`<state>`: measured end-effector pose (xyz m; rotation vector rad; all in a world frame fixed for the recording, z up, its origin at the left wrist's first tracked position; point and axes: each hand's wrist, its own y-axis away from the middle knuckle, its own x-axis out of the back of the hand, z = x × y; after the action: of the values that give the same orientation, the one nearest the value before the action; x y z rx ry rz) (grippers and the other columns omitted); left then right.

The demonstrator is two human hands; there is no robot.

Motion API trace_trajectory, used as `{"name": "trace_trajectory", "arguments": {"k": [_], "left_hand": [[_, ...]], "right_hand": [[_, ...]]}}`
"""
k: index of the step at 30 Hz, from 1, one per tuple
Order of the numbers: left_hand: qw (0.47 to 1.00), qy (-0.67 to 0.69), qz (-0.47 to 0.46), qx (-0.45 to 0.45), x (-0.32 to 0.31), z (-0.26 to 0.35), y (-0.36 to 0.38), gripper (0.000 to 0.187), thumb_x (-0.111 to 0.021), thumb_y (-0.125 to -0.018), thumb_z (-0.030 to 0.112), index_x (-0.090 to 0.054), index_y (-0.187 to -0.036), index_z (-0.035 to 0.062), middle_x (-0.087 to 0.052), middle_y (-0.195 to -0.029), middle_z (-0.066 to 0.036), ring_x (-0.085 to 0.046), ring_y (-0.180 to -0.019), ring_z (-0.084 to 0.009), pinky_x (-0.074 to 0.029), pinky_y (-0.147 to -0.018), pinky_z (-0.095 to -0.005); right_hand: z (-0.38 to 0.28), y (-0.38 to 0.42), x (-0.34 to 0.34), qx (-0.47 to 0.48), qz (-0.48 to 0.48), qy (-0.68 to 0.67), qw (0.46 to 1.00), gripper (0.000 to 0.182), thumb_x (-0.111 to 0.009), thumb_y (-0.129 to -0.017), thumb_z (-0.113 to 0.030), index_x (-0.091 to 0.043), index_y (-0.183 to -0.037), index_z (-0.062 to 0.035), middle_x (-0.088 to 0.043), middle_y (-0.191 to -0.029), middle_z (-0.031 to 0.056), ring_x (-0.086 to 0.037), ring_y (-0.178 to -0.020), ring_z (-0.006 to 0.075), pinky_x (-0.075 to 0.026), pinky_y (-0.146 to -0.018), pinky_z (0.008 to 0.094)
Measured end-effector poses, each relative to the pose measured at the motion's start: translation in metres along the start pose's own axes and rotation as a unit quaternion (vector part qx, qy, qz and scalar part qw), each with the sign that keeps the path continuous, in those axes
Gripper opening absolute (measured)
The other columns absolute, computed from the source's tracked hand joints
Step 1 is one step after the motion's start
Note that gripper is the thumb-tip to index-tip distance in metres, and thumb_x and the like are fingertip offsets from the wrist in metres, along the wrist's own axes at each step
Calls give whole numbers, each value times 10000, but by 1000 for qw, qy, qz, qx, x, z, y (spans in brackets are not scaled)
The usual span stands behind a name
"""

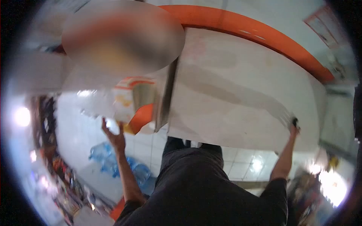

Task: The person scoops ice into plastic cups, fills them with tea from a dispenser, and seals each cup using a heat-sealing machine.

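Out to the left, my left hand [115, 138] is raised with its fingers spread and nothing seen in them. It is nearest to a white and orange printed box or packet [130, 98], whose kind is blurred. My right hand [295, 130] is at the right end of the pale board or tabletop [241, 109], its fingers closed around a small dark object [295, 121]. What that object is, I cannot make out. Faint streaks and a long shadow lie on the pale surface beside it.
An orange band [241, 24] runs along the far edge of the pale surface. Large clear blue water bottles [141, 172] lie on the white tiled floor at lower left. Shelves with many goods [60, 169] stand at far left. A large blurred oval covers the upper left.
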<state>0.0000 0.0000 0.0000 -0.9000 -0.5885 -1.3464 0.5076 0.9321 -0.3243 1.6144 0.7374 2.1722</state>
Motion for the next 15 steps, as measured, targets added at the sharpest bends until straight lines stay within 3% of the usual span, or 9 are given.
{"name": "trace_trajectory", "arguments": {"k": [2, 5, 6, 7, 10, 12, 14, 15], "left_hand": [[997, -73, 23, 31, 23, 24, 11, 821, -743, -903, 226, -263, -1531, 5, -352, -1508, -225, -335, -1413, -357, -260, -1177, -486], [993, -83, 29, 75, 52, 66, 27, 783, -726, -916, 223, -279, -1517, -4, -381, -1446, -242, -363, -1381, -372, -305, -1153, -473], [994, -83, 57, 45, 2, 47, 28, 780, -727, -914, 219, -281, -1516, -2, -377, -1446, -241, -365, -1378, -378, -315, -1148, -475], [996, -55, 54, 46, -42, 55, 59, 778, -727, -913, 215, -284, -1515, 0, -373, -1446, -241, -366, -1376, -383, -325, -1143, -477], [995, -53, 53, 59, -56, 59, 54, 797, -746, -899, 231, -288, -1505, -12, -360, -1450, -242, -366, -1375, -390, -333, -1141, -480], [997, -42, 45, 41, -58, 58, 57, 783, -725, -916, 257, -286, -1504, -15, -351, -1453, -244, -361, -1378, -389, -328, -1146, -474], [998, -31, 43, 35, -68, 62, 35, 772, -715, -923, 261, -286, -1504, -14, -350, -1453, -245, -360, -1379, -390, -325, -1148, -472], [998, -19, 49, 44, -69, 64, 30, 754, -705, -932, 260, -293, -1501, -14, -353, -1451, -247, -356, -1381, -389, -321, -1150, -472]], "right_hand": [[-16, 60, 8, -11, 168, -196, 966, 734, -637, -852, -562, -590, -1251, 52, -663, -1205, 199, -619, -1152, 350, -476, -962, 462], [-25, 78, 6, 39, 251, -100, 962, 533, -781, -759, -386, -651, -1094, 7, -707, -1062, 196, -681, -965, 373, -531, -861, 507], [-73, 26, -40, 76, 266, -183, 943, 514, -783, -759, -367, -652, -1091, 3, -702, -1046, 202, -679, -948, 376, -531, -851, 503], [-48, 5, 10, 99, 303, -220, 922, 496, -786, -759, -348, -653, -1087, -1, -697, -1030, 207, -676, -931, 378, -531, -842, 499], [-143, 69, 24, 188, 306, -347, 866, 449, -763, -821, -294, -625, -1115, 17, -688, -1006, 187, -670, -889, 341, -539, -811, 457], [-227, 159, 27, 323, 217, -454, 801, 425, -711, -907, -156, -539, -1260, 8, -657, -1082, 125, -635, -925, 226, -520, -836, 375], [-338, 256, 45, 418, 162, -402, 799, 422, -709, -905, -130, -535, -1268, -3, -657, -1083, 122, -635, -946, 213, -513, -856, 355], [-385, 307, 55, 462, 79, -395, 790, 394, -702, -913, -170, -556, -1246, -18, -643, -1126, 122, -621, -1034, 236, -485, -921, 372]]}}
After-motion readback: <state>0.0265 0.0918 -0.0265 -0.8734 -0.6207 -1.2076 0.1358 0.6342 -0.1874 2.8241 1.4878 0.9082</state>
